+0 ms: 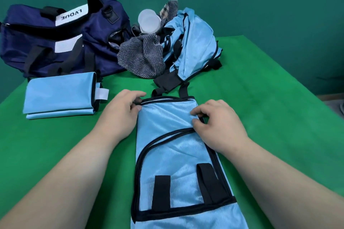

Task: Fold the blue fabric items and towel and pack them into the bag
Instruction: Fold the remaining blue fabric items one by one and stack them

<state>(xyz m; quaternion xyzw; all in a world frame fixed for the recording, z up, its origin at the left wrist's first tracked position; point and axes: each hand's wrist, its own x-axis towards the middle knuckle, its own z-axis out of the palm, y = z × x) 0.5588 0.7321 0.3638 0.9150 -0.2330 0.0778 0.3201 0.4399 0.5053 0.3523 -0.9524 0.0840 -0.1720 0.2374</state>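
Note:
A long light-blue fabric item (pixel 167 147) with black trim and straps lies lengthwise on the green table in front of me. My left hand (pixel 121 111) pinches its far left corner. My right hand (pixel 217 122) pinches its right edge near the far end. A folded light-blue item (pixel 59 96) lies at the left. A crumpled light-blue item (pixel 193 46) sits at the back, beside a grey striped towel (pixel 143 57). The navy bag (pixel 55 37) stands at the back left, its top open.
A translucent plastic cup (pixel 149 21) lies among the towel and crumpled fabric. The green table (pixel 270 98) ends at the right, with a teal wall behind. The table's left edge runs close to the folded item.

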